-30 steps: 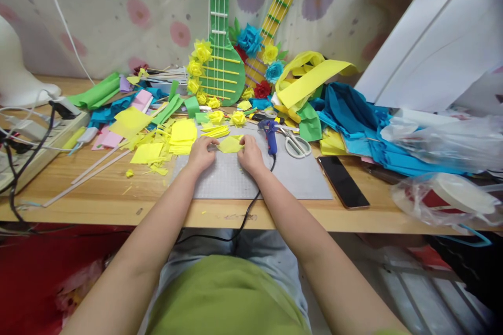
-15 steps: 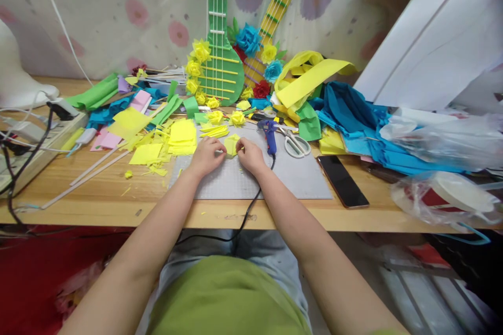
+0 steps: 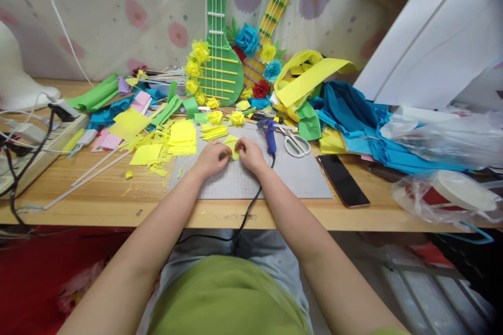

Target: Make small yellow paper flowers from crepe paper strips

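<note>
Over the grey cutting mat (image 3: 302,180) a small piece of yellow paper (image 3: 231,142) is held between my two hands. My left hand (image 3: 214,158) is closed on its left side, fingers curled. My right hand (image 3: 249,155) pinches the paper's right side. Just right of my right hand lies a blue glue gun (image 3: 269,137), with white-handled scissors (image 3: 296,145) beyond it. Folded yellow strips (image 3: 214,133) and a stack of yellow squares (image 3: 183,137) are behind and to the left of my left hand.
Green (image 3: 223,70) and yellow (image 3: 275,8) paper instruments with paper flowers lean at the back. A phone (image 3: 343,180) and blue crepe paper (image 3: 353,115) lie right. At left are thin sticks (image 3: 86,179) and a power strip (image 3: 43,152). The glue gun's cord crosses the front edge.
My left hand has shifted slightly right and turned, its fingers curling more. The yellow paper has changed angle between my hands, and less of it shows.
</note>
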`<state>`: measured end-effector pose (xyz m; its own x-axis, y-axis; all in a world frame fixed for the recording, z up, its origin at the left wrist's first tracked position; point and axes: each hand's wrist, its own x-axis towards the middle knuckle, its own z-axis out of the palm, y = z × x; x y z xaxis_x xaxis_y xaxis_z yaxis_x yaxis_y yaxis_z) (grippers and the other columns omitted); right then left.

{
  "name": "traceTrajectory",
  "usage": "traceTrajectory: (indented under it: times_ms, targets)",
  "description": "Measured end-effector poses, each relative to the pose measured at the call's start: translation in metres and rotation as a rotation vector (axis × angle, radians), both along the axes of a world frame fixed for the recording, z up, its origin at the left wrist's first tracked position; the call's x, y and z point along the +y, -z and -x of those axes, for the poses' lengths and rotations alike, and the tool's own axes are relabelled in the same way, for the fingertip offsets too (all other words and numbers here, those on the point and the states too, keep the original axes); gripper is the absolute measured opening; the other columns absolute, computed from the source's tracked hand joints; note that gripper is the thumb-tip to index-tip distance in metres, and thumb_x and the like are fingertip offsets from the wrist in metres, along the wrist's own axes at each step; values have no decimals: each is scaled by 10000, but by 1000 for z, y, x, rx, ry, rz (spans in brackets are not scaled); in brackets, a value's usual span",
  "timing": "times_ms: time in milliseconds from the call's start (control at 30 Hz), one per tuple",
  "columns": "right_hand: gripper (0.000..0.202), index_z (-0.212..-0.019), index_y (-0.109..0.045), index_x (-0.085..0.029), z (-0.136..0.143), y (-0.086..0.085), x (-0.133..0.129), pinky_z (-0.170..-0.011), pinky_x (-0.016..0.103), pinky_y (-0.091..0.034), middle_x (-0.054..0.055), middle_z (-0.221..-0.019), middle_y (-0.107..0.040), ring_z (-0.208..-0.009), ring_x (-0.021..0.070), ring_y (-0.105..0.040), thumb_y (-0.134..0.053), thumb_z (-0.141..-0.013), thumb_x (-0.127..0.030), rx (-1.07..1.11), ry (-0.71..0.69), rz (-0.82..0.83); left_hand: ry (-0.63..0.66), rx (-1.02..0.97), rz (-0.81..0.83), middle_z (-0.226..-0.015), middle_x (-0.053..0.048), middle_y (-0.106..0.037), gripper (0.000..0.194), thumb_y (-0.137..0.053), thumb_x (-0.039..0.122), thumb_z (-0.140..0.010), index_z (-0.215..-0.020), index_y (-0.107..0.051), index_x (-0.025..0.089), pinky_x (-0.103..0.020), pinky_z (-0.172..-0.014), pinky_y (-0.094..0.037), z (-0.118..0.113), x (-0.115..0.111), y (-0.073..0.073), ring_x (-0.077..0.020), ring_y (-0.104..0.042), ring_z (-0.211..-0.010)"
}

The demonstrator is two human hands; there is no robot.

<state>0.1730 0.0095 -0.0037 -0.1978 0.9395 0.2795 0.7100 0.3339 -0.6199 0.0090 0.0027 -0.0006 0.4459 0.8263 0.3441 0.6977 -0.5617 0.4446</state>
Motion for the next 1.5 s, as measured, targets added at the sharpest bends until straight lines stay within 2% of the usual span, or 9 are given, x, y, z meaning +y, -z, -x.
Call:
traceTrajectory:
  times_ms: [167, 300, 433, 633, 800, 900, 1267, 1367, 1500]
  targets:
    - [265, -792, -563, -189, -4, 2, 3, -726, 245, -389, -4, -760, -618, -771, 137, -503, -396, -648, -43, 34, -57, 41, -88, -50, 86, -835, -16, -653, 300, -502, 248, -767, -1060, -552, 207, -312, -816, -407, -4, 7, 4, -169, -540, -851]
    - [286, -849, -548, -182, -7, 10, 9, -703, 234, -398, -8, -778, -610, -729, 117, -505, -412, -635, -50, 84, -95, 63, -136, -98, 145, -802, -12, -644, 373, -533, 258, -747, -1113, -513, 186, -308, -767, -420, -8, 14, 9, -166, -558, -797]
    - [328, -929, -518, -178, -7, 14, 12, -662, 225, -404, -4, -817, -583, -684, 101, -499, -433, -633, -65, 121, -74, 72, -177, -128, 176, -785, -13, -641, 373, -542, 251, -729, -1094, -523, 174, -304, -734, -430, -12, 16, 11, -164, -569, -769]
    - [343, -957, -498, -192, -5, 11, 9, -673, 239, -407, -3, -828, -571, -703, 109, -504, -433, -646, -63, 134, -59, 92, -224, -120, 179, -798, -22, -647, 385, -558, 235, -707, -1083, -537, 158, -307, -736, -435, -16, 17, 10, -177, -577, -788]
    - [286, -956, -495, -191, -3, 11, 9, -684, 263, -412, 5, -844, -566, -707, 120, -500, -494, -674, -142, 96, -82, 82, -229, -77, 178, -807, -22, -653, 366, -544, 239, -720, -1079, -541, 166, -311, -736, -430, -17, 17, 9, -183, -577, -798]
    - [277, -962, -495, -188, -2, 11, 9, -715, 280, -415, 12, -847, -563, -735, 129, -501, -508, -686, -176, 68, -81, 67, -229, -60, 167, -813, -25, -654, 374, -539, 233, -724, -1090, -536, 160, -316, -741, -428, -17, 16, 8, -189, -574, -807]
    - [351, -1032, -490, -177, -3, 6, 4, -847, 338, -400, 55, -950, -557, -918, 176, -497, -489, -683, -133, -18, -142, 51, -237, -32, 124, -845, -35, -636, 383, -543, 214, -734, -1111, -513, 156, -333, -798, -390, -16, 15, 9, -209, -516, -881]
    - [356, -1038, -484, -181, -3, 6, 4, -858, 342, -396, 55, -961, -555, -936, 180, -492, -488, -686, -131, -24, -165, 51, -230, -30, 122, -828, -26, -633, 331, -547, 214, -725, -1054, -533, 174, -328, -768, -387, -16, 16, 9, -205, -509, -854]
    - [310, -991, -482, -177, -4, 9, 7, -843, 335, -401, 56, -962, -545, -913, 172, -488, -493, -685, -135, -21, -172, 45, -195, 29, 88, -810, -29, -621, 146, -533, 229, -736, -866, -588, 193, -331, -762, -378, -16, 16, 9, -197, -502, -822]
